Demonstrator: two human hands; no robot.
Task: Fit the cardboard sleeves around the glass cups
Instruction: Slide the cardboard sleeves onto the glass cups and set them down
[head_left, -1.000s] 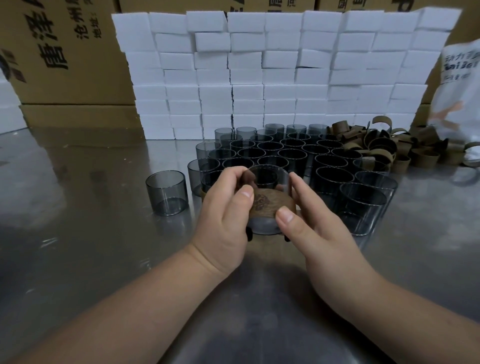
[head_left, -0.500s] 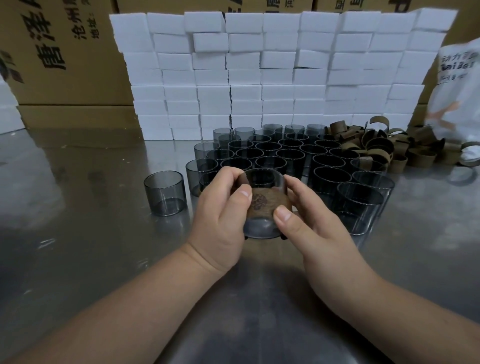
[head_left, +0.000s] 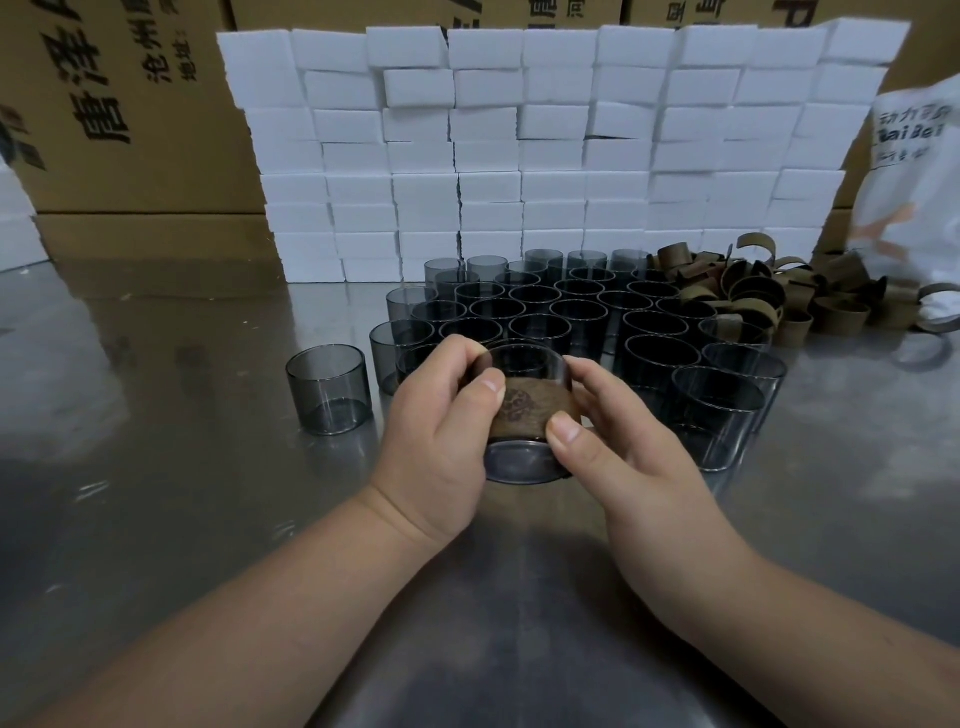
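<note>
A smoky grey glass cup (head_left: 524, 460) is held just above the steel table, with a brown cardboard sleeve (head_left: 524, 413) wrapped round its middle. My left hand (head_left: 441, 415) grips the cup and sleeve from the left, thumb on the sleeve's front. From the right, my right hand (head_left: 608, 441) pinches the sleeve with its thumb near the lower edge. Behind them stand several bare glass cups (head_left: 566, 312) in rows. One single cup (head_left: 328, 388) stands apart at the left. A heap of loose brown sleeves (head_left: 769, 296) lies at the right rear.
A wall of stacked white foam blocks (head_left: 519, 156) runs behind the cups, with brown cartons (head_left: 114, 104) behind it. A white plastic bag (head_left: 914, 176) sits at the far right. The steel table (head_left: 182, 519) is bare at the left and front.
The sleeve has slid a little further down the cup, and both hands have shifted slightly with it. The cups on the table have not moved.
</note>
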